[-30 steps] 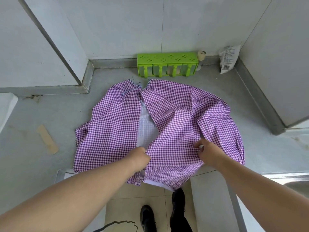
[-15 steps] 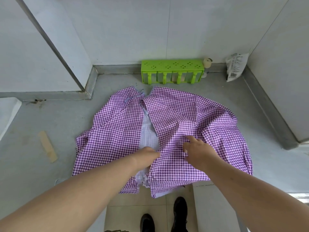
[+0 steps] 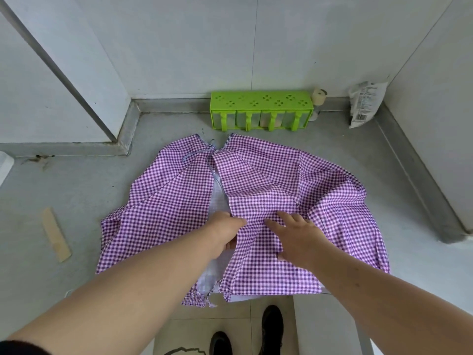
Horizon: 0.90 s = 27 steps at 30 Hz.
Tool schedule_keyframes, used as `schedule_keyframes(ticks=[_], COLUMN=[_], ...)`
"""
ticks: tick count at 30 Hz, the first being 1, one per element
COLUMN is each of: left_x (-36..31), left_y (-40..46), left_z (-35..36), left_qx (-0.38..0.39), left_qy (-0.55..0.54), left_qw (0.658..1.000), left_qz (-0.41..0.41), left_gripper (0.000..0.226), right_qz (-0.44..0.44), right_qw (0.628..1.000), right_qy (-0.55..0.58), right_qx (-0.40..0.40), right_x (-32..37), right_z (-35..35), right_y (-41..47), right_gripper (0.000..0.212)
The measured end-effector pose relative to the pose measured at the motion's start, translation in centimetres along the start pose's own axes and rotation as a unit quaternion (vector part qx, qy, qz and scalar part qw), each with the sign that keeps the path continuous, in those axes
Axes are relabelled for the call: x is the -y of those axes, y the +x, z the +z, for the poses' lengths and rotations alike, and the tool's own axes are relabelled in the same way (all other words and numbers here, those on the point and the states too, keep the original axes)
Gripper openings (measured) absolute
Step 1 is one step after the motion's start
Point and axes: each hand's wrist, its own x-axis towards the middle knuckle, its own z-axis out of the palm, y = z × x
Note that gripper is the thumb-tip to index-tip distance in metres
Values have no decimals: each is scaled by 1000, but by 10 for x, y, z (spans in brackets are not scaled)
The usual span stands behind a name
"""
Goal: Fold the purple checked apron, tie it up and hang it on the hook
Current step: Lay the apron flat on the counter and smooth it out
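Note:
The purple checked apron (image 3: 268,180) lies spread on the grey counter (image 3: 76,201), both side flaps folded toward the middle with a strip of pale lining showing between them. Its ties (image 3: 202,153) sit knotted at the far edge. My left hand (image 3: 225,226) is closed on the inner edge of the right flap near the middle. My right hand (image 3: 297,234) lies flat with fingers spread on that same flap, pressing it down. The apron's near hem hangs over the counter's front edge. No hook is in view.
A green spice rack (image 3: 261,110) stands against the back wall, a small bottle (image 3: 318,98) beside it and a white packet (image 3: 363,106) in the right corner. A wooden comb (image 3: 56,234) lies at the left. My shoes (image 3: 271,326) show on the floor below.
My right hand slid leftward from the flap's right side to the middle and flattened on the cloth. The right flap has shifted toward the centre. My left hand kept its grip and moved slightly forward.

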Motion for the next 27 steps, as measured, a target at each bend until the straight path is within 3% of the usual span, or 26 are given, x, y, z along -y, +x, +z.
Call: schedule_keyframes(ticks=[4, 7, 10, 13, 15, 19, 21, 23, 27], left_x=[-10, -18, -19, -5, 9, 31, 38, 45, 57], left_y=[-3, 1, 1, -4, -7, -16, -19, -20, -31], left_z=[-30, -54, -67, -75, -82, -92, -94, -97, -114], left_qx=[-38, -97, -89, -43, -52, -59, -60, -66, -63], left_qy=[98, 155, 224, 374, 464, 607, 615, 611, 636], left_qw=[991, 978, 966, 920, 870, 755, 747, 750, 732], left_qz=[87, 97, 92, 111, 158, 241, 246, 245, 237], left_gripper=[21, 19, 18, 18, 24, 70, 80, 80, 78], right_qz=[-1, 13, 13, 19, 44, 24, -60, -136, -142], right_qw=[1000, 999, 999, 998, 997, 997, 995, 989, 987], right_qy=[-6, -17, -39, -48, -55, -56, -11, -27, -58], right_qx=[14, 30, 35, 30, 23, -50, -77, -52, -41], right_x=[-2, 0, 0, -4, -6, 6, 21, 38, 64], right_z=[-4, -6, -3, -2, -2, -4, -2, 7, 20], right_y=[-1, -2, -5, -4, -2, -4, -8, -12, -18], right_gripper=[109, 120, 126, 130, 134, 104, 97, 98, 97])
